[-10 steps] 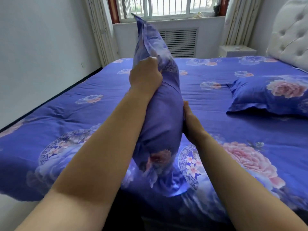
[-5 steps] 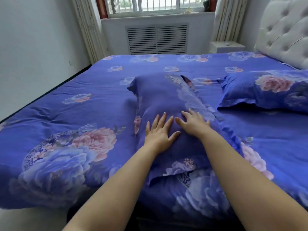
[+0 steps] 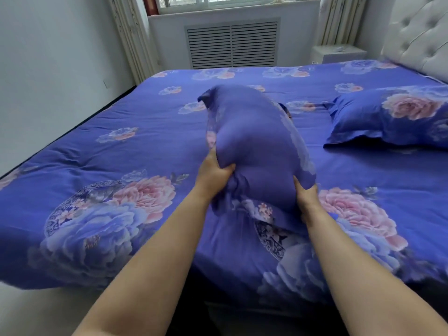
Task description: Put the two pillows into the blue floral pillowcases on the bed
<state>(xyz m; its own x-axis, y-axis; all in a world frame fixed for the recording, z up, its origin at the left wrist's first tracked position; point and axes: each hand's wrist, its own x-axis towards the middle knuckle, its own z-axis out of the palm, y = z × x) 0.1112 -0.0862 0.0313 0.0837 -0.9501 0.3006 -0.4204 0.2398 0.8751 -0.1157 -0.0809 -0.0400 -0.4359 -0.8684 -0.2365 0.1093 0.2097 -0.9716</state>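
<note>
A pillow in a blue floral pillowcase [image 3: 254, 144] is raised off the bed at its near end, tilting away from me. My left hand [image 3: 213, 170] grips its near left corner, thumb pressed into the fabric. On the near right edge, my right hand [image 3: 304, 192] holds it, fingers hidden under the pillow. A second pillow in a matching blue floral case [image 3: 392, 117] lies flat at the right, below the headboard.
The bed [image 3: 121, 146] wears a blue floral cover. A white tufted headboard [image 3: 421, 37] stands at the right, a small white nightstand [image 3: 339, 53] in the far corner, a radiator grille [image 3: 232, 44] under the window. A white wall runs along the left.
The pillow stood upright a second ago, then lay flat under both open palms. Now both hands have taken hold of its near end and lifted it.
</note>
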